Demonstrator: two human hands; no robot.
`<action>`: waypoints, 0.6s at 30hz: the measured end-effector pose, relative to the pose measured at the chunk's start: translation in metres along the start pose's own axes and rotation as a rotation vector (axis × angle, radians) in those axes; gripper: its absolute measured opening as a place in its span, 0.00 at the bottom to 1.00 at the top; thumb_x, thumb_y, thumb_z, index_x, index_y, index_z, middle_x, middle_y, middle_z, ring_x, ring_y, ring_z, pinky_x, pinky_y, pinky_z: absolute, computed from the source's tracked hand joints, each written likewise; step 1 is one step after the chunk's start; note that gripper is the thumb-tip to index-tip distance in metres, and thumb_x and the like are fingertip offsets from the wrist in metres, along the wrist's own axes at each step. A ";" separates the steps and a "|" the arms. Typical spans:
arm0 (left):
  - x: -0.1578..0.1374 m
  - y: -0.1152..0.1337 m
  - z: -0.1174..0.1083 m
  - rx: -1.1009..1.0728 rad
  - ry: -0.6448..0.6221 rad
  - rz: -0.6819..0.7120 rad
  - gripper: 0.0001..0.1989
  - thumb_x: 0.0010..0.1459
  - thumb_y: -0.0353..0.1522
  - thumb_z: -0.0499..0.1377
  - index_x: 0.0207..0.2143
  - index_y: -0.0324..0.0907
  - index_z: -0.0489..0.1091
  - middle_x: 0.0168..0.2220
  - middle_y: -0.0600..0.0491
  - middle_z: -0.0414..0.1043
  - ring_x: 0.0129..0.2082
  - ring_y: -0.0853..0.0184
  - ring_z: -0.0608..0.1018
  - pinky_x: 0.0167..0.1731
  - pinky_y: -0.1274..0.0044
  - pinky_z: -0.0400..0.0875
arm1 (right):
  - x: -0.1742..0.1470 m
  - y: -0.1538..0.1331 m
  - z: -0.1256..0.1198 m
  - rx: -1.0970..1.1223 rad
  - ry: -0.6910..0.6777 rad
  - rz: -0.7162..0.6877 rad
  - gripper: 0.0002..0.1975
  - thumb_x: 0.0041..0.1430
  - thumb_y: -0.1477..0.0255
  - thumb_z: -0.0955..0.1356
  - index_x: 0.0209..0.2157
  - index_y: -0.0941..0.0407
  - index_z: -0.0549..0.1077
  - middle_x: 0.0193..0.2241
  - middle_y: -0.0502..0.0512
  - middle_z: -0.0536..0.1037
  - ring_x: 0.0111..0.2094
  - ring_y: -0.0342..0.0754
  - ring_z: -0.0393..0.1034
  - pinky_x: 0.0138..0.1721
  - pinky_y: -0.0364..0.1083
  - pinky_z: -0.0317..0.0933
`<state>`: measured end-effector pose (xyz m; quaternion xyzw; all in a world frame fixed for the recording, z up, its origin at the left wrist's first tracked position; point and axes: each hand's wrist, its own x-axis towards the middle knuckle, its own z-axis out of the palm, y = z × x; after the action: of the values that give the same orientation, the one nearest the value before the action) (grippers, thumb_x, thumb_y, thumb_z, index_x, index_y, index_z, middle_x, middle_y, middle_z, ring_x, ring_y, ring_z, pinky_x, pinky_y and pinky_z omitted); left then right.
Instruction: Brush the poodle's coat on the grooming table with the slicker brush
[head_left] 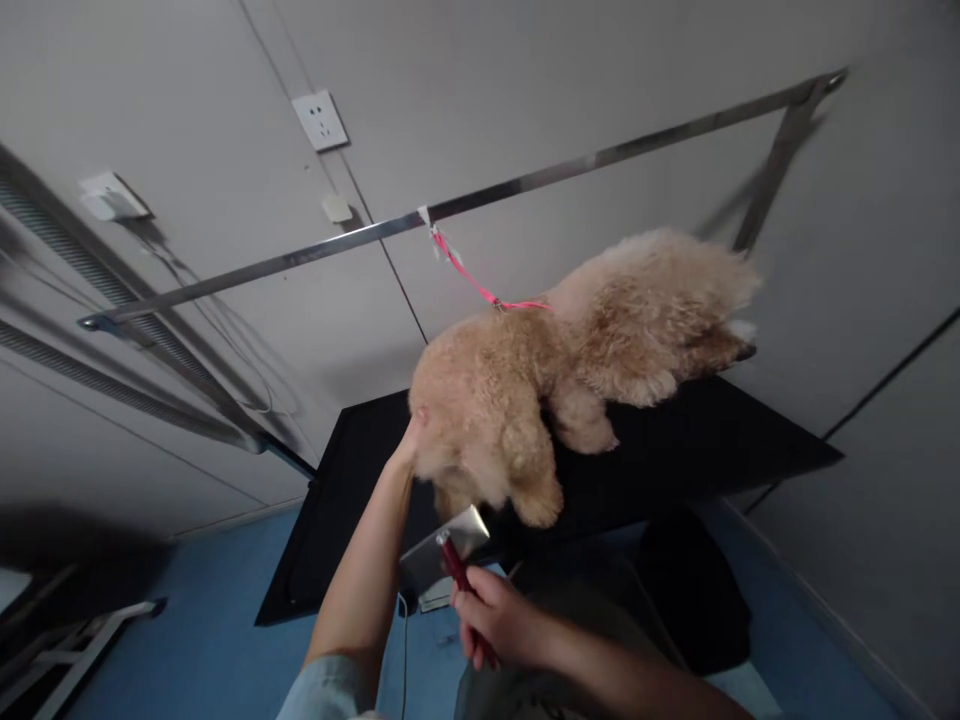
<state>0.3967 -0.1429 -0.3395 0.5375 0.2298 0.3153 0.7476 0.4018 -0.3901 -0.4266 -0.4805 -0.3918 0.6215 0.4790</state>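
A fluffy, light-brown curly-haired dog [517, 370] stands on a black grooming table [675, 455], its head end toward the right. At the dog's left end my left hand [417, 428] touches the fur; its fingers are mostly hidden by the coat. My right hand [491, 615] is closed round the dark red handle of a slicker brush [454, 545], below the dog's legs. The brush's flat metal back faces me, and its pad looks apart from the fur. A pink lead [469, 278] runs from the dog's back up to a metal bar [555, 175].
The bar spans the space above the table on an angled post [780, 165]. Ribbed hoses [97, 365] hang at the left by the wall. Wall sockets [320, 120] sit behind. A dark seat-like shape [694, 590] is below right, and a white cable [405, 650] hangs near my left arm.
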 end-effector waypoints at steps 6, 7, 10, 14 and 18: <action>0.003 -0.004 0.003 0.023 -0.037 0.103 0.38 0.42 0.55 0.67 0.48 0.36 0.74 0.49 0.41 0.75 0.54 0.48 0.73 0.54 0.63 0.68 | 0.008 -0.032 -0.023 -0.094 0.347 -0.185 0.16 0.61 0.55 0.62 0.33 0.54 0.60 0.17 0.44 0.68 0.18 0.40 0.63 0.21 0.39 0.55; 0.003 -0.005 0.004 0.031 -0.031 0.116 0.40 0.39 0.55 0.67 0.48 0.36 0.74 0.50 0.40 0.75 0.55 0.47 0.72 0.54 0.63 0.67 | 0.006 -0.028 -0.023 -0.079 0.337 -0.125 0.17 0.61 0.53 0.61 0.33 0.54 0.60 0.16 0.43 0.68 0.17 0.40 0.62 0.19 0.39 0.54; 0.003 -0.006 0.005 0.032 -0.037 0.137 0.42 0.37 0.56 0.67 0.48 0.36 0.74 0.52 0.39 0.73 0.56 0.46 0.70 0.54 0.63 0.67 | -0.008 -0.013 -0.017 0.002 0.259 -0.030 0.20 0.60 0.50 0.59 0.36 0.53 0.58 0.16 0.42 0.68 0.15 0.41 0.62 0.16 0.38 0.51; 0.000 -0.005 0.006 -0.027 -0.058 0.098 0.36 0.44 0.54 0.66 0.48 0.37 0.74 0.52 0.42 0.73 0.57 0.48 0.70 0.55 0.65 0.67 | -0.035 -0.001 -0.006 0.025 0.171 0.041 0.21 0.59 0.49 0.60 0.38 0.53 0.58 0.16 0.42 0.69 0.14 0.40 0.63 0.16 0.37 0.52; -0.004 -0.001 0.009 -0.046 -0.060 0.057 0.30 0.52 0.51 0.62 0.48 0.39 0.73 0.50 0.42 0.75 0.56 0.49 0.71 0.55 0.65 0.68 | -0.043 -0.005 -0.003 -0.064 0.021 0.190 0.15 0.62 0.56 0.59 0.38 0.54 0.59 0.15 0.41 0.67 0.12 0.38 0.58 0.16 0.37 0.50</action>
<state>0.4005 -0.1520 -0.3381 0.5357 0.1844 0.3252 0.7572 0.4093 -0.4303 -0.4129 -0.5371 -0.3591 0.6461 0.4063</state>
